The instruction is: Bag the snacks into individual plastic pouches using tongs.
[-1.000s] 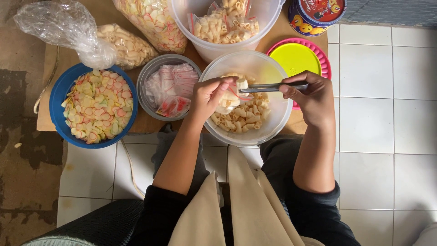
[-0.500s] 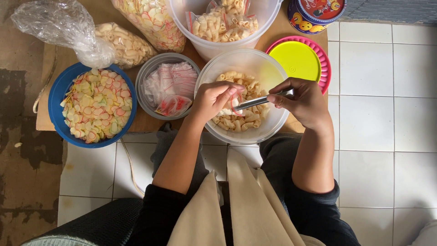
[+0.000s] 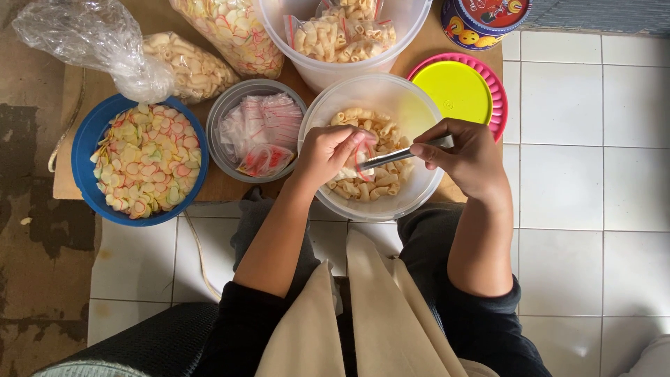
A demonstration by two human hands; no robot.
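My left hand (image 3: 328,150) holds a small clear plastic bag (image 3: 356,164) with a red strip open over a translucent white bowl (image 3: 412,105) of tube-shaped crackers. Facing it, my right hand (image 3: 464,153) grips a metal spoon (image 3: 394,155) whose tip points into the mouth of the bag. Both hands hover over the bowl's near half. The crackers (image 3: 363,181) lie loose in the bowl beneath them.
A grey bowl (image 3: 230,112) of small folded bags sits left of the white bowl. A blue bowl (image 3: 87,139) holds flat pink-and-yellow crackers. Behind stand a big tub (image 3: 279,28) of filled packs, plastic sacks (image 3: 202,66), a pink-and-yellow lid (image 3: 457,91) and a round tin (image 3: 481,21).
The spoon has swung from level across the bowl to slanting down into the bag. My right hand moved left and lower, closer to my left hand.
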